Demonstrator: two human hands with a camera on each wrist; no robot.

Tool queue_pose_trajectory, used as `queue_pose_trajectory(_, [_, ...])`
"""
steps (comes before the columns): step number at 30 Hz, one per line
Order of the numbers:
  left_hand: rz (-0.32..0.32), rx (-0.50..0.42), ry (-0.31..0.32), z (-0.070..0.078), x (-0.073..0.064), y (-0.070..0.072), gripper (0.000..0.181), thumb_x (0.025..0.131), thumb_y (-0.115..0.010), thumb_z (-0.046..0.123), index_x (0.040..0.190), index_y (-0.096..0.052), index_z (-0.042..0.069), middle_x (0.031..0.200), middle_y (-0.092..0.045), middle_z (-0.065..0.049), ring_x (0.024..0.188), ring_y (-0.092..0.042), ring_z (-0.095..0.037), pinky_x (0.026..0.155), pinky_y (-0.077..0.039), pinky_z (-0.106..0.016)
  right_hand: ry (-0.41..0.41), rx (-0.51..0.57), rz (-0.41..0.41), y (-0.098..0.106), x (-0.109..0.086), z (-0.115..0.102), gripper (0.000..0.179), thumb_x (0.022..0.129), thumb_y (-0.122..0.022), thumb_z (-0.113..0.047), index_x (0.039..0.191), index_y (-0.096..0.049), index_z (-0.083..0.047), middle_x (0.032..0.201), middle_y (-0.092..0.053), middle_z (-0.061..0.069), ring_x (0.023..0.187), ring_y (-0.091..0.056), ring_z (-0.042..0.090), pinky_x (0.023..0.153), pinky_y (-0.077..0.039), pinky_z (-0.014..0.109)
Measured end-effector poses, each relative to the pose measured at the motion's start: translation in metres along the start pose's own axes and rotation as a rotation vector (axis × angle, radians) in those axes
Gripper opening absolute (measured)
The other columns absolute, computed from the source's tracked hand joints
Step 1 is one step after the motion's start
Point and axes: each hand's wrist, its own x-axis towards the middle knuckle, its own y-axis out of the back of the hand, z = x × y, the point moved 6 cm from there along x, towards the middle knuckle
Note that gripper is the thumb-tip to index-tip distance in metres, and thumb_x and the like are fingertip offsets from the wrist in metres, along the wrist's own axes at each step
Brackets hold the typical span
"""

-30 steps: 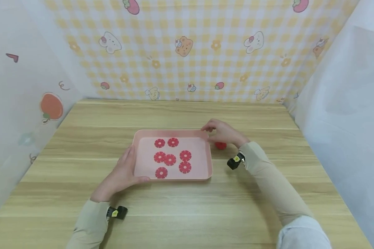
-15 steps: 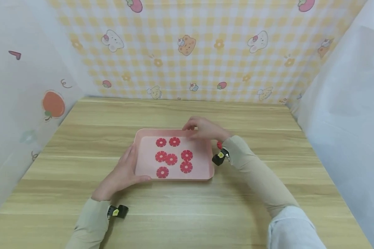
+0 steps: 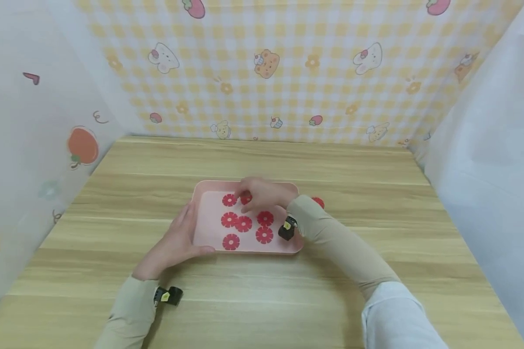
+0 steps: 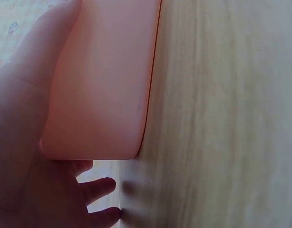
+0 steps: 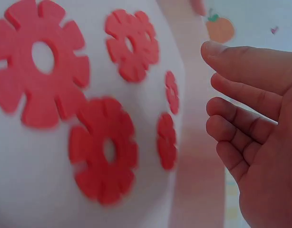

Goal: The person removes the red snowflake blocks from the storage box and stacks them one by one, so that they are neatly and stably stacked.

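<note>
In the head view, a shallow pink tray (image 3: 209,213) lies on the table with several red notched plastic discs (image 3: 243,224), each with a centre hole, spread over its floor. My left hand (image 3: 175,242) holds the tray's near left corner, thumb along the front wall and fingers against the left end; the left wrist view shows the thumb on the pink wall (image 4: 103,85). Over the back row of discs is my right hand (image 3: 264,194), partly covering one disc (image 3: 246,198). In the right wrist view its fingers are loosely bent, thumb apart, nothing between them.
Another red piece (image 3: 318,201) lies right of the tray, partly hidden by the right sleeve. The wood-grain table (image 3: 262,300) meets a yellow checked cloth (image 3: 227,58) at the back. White sheets stand at both sides.
My right hand has moved left from beyond the tray's back right corner to over the discs. The left hand stays at the corner, and the discs keep their places.
</note>
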Motion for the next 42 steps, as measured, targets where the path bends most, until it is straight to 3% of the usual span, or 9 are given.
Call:
queue_pose_trajectory(4, [-0.003, 0.002, -0.007, 0.000, 0.001, 0.000, 0.129, 0.067, -0.079, 0.057, 0.151, -0.002, -0.005, 0.157, -0.006, -0.026, 0.141, -0.014, -0.046, 0.109, -0.027, -0.063, -0.037, 0.026, -0.028, -0.014, 0.006, -0.002, 0.038, 0.079, -0.078, -0.026, 0.115, -0.066, -0.023, 0.106, -0.059, -0.005, 0.094, -0.056, 0.015, 0.076, -0.053, 0.024])
queue_pose_trajectory(10, [-0.002, 0.011, 0.007, 0.001, 0.000, 0.000, 0.130, 0.067, -0.079, 0.057, 0.150, -0.002, -0.006, 0.157, -0.007, -0.026, 0.141, -0.016, -0.045, 0.108, -0.028, -0.063, 0.063, -0.072, -0.045, -0.029, 0.018, -0.014, 0.043, 0.077, -0.081, -0.029, 0.116, -0.067, -0.018, 0.104, -0.059, -0.006, 0.090, -0.055, 0.010, 0.078, -0.049, 0.016])
queue_pose_trajectory(15, [0.002, 0.013, 0.010, 0.001, 0.000, 0.000, 0.130, 0.067, -0.079, 0.056, 0.150, 0.000, -0.006, 0.157, -0.006, -0.025, 0.141, -0.015, -0.045, 0.109, -0.027, -0.063, 0.088, -0.144, -0.060, -0.040, 0.024, -0.017, 0.041, 0.077, -0.081, -0.027, 0.114, -0.067, -0.016, 0.100, -0.057, -0.004, 0.087, -0.052, 0.010, 0.076, -0.048, 0.015])
queue_pose_trajectory(21, [-0.001, 0.014, 0.010, 0.000, 0.001, -0.001, 0.131, 0.067, -0.080, 0.055, 0.150, 0.001, -0.006, 0.157, -0.004, -0.026, 0.141, -0.013, -0.047, 0.110, -0.024, -0.063, 0.106, -0.192, -0.071, -0.048, 0.027, -0.016, 0.043, 0.077, -0.080, -0.027, 0.116, -0.067, -0.015, 0.110, -0.056, -0.003, 0.098, -0.051, 0.011, 0.089, -0.047, 0.017])
queue_pose_trajectory(24, [-0.004, 0.015, 0.015, 0.000, 0.000, -0.001, 0.132, 0.067, -0.080, 0.055, 0.150, 0.002, -0.006, 0.157, -0.003, -0.027, 0.141, -0.012, -0.047, 0.110, -0.024, -0.063, 0.122, -0.224, -0.069, -0.051, 0.028, -0.017, 0.043, 0.078, -0.080, -0.027, 0.117, -0.067, -0.015, 0.114, -0.056, -0.002, 0.101, -0.050, 0.010, 0.093, -0.046, 0.017])
queue_pose_trajectory(28, [-0.004, 0.014, 0.020, -0.001, 0.000, -0.001, 0.132, 0.067, -0.079, 0.056, 0.150, 0.002, -0.006, 0.157, -0.003, -0.027, 0.142, -0.012, -0.047, 0.110, -0.023, -0.063, 0.123, -0.236, -0.062, -0.052, 0.028, -0.019, 0.041, 0.079, -0.079, -0.026, 0.116, -0.067, -0.015, 0.111, -0.056, -0.003, 0.099, -0.051, 0.009, 0.089, -0.046, 0.015])
queue_pose_trajectory(36, [0.002, 0.008, 0.005, 0.000, 0.000, -0.002, 0.132, 0.067, -0.079, 0.057, 0.150, 0.002, -0.006, 0.157, -0.004, -0.026, 0.142, -0.013, -0.046, 0.111, -0.023, -0.063, 0.088, -0.180, -0.036, -0.049, 0.026, -0.019, 0.038, 0.080, -0.078, -0.025, 0.115, -0.065, -0.016, 0.105, -0.057, -0.005, 0.093, -0.053, 0.008, 0.082, -0.048, 0.014])
queue_pose_trajectory(42, [0.010, 0.003, 0.004, 0.000, 0.000, -0.002, 0.131, 0.067, -0.079, 0.057, 0.150, 0.001, -0.005, 0.157, -0.006, -0.025, 0.140, -0.015, -0.045, 0.109, -0.026, -0.063, 0.116, -0.175, -0.008, -0.039, 0.025, -0.018, 0.040, 0.080, -0.078, -0.025, 0.116, -0.064, -0.013, 0.105, -0.056, -0.004, 0.093, -0.053, 0.009, 0.083, -0.047, 0.016])
